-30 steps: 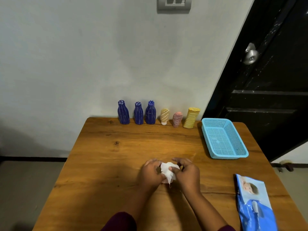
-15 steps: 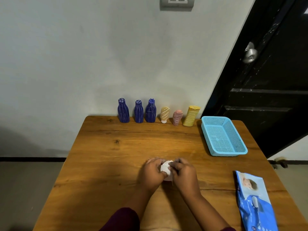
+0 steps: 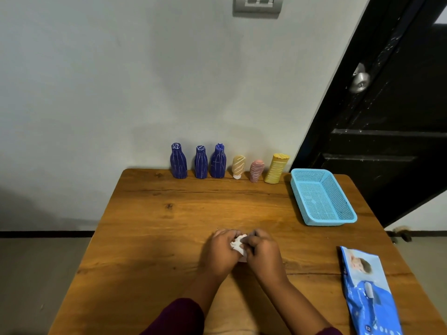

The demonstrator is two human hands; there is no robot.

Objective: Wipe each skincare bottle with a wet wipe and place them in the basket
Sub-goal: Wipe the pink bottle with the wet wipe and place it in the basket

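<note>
Change, wet wipe point(image 3: 238, 244): bunched tighter than a second ago, the loose hanging corner gone, now a small white wad.
Change, grips: drawn closer together than before, knuckles almost meeting over the wad.
Change, rest: bottles, basket and pack in the same places as earlier.
Left grip point(image 3: 221, 252): fingers curled round the left side of the wet wipe, low over the near middle of the desk point(image 3: 157, 226).
Right grip point(image 3: 262, 256): thumb and fingers pinched on the right side of the wet wipe.
Count, near: two grips, one wet wipe, one blue wipes pack point(image 3: 367, 293) lying flat at the near right corner.
Count, middle: one light-blue mesh basket point(image 3: 329, 222) at the right side of the desk.
Count, far: six bottles upright in a row along the far edge by the wall, all outside the basket and well apart from the grips.
Row, left to right: left blue bottle point(image 3: 178, 162), middle blue bottle point(image 3: 201, 163), right blue bottle point(image 3: 218, 162), cream tube point(image 3: 239, 166), pink tube point(image 3: 257, 170), yellow bottle point(image 3: 276, 169) just beside the basket.
Hidden: most of the wet wipe covered by fingers.
Cut off: wipes pack and dark red sleeve point(image 3: 181, 317) by the bottom edge, switch plate point(image 3: 257, 4) by the top edge.
Hard to make out: any print on the bottles, too small.
</note>
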